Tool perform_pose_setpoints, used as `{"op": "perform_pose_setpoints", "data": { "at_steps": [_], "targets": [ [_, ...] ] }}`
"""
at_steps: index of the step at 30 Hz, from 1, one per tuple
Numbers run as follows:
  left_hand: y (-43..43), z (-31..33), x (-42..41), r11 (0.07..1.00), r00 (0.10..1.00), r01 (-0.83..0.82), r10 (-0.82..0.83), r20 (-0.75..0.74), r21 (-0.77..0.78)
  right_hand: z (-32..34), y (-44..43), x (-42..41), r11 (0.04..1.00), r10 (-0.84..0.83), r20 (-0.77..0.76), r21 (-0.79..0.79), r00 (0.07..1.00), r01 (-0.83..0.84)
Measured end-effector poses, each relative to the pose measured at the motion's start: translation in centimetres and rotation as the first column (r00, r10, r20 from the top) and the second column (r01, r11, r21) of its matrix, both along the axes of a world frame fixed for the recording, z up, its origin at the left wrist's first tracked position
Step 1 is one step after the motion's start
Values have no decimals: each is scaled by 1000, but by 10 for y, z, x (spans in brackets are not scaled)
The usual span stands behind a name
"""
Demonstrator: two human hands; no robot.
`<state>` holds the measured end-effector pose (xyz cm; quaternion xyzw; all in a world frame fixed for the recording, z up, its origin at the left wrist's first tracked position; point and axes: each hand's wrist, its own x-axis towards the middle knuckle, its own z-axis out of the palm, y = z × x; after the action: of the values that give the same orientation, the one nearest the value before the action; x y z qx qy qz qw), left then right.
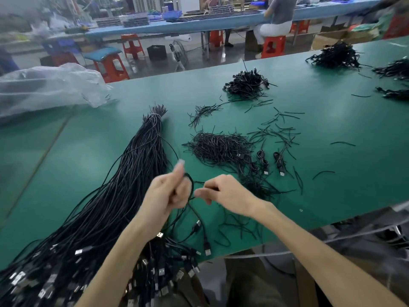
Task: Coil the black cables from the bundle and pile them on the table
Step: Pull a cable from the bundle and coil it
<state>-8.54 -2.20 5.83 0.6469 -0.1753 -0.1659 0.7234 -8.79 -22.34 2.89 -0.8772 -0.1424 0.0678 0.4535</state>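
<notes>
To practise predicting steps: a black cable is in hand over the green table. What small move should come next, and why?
Probably wind the dangling tail of the cable onto its loop. The left hand grips a small loop, yet the plug end hangs loose; the right hand pinches a thin black strand beside the loop. The two coils on the table are fully gathered.

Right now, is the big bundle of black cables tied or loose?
Tied at the far end: a pale band cinches the bundle there, while its plug ends fan out loose.
</notes>
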Motion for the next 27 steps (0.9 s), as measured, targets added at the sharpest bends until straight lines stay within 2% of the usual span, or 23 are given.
{"op": "perform_pose_setpoints", "data": {
  "at_steps": [3, 5, 7, 9, 11, 13, 15, 17, 21, 24, 27],
  "targets": [
    [-9, -12, -6, 908, 951, -49, -85, 298, 417, 11, -1, 10, 995, -86, 68, -44, 994, 89],
    [-15, -21, -7, 826, 905, -175, -80, 419, 536, 17, 3, 10, 988, -156, 88, 29, 984, 154],
    [-19, -26, -8, 836, 892, -259, 16, 451, 484, 21, 10, 6, 978, -191, 98, 107, 977, 181],
    [-20, -31, -5, 881, 911, -308, 164, 378, 359, 23, 17, -5, 961, -184, 73, 221, 980, 164],
    [-20, -32, -4, 951, 953, -285, 268, 137, 118, 18, 26, -15, 943, -140, 41, 311, 989, 120],
    [-23, -25, -7, 961, 961, -258, 246, -123, -101, 12, 36, -23, 941, -99, 14, 326, 995, 89],
    [-26, -18, -10, 940, 940, -298, 259, -222, -167, 5, 41, -27, 942, -88, -8, 323, 996, 86],
    [-27, -14, -13, 928, 935, -322, 281, -218, -185, 2, 42, -26, 952, -125, -16, 279, 992, 125],
    [-26, -10, -18, 938, 965, -260, 242, -103, -229, -2, 41, -25, 947, -221, -62, 225, 973, 230],
    [-24, -14, -17, 944, 976, -213, 195, -92, -251, -6, 42, -23, 909, -188, -119, 354, 975, 219],
    [-23, -24, -16, 940, 973, -199, 156, -168, -277, -8, 43, -20, 858, -97, -105, 495, 990, 136]
  ]
}}
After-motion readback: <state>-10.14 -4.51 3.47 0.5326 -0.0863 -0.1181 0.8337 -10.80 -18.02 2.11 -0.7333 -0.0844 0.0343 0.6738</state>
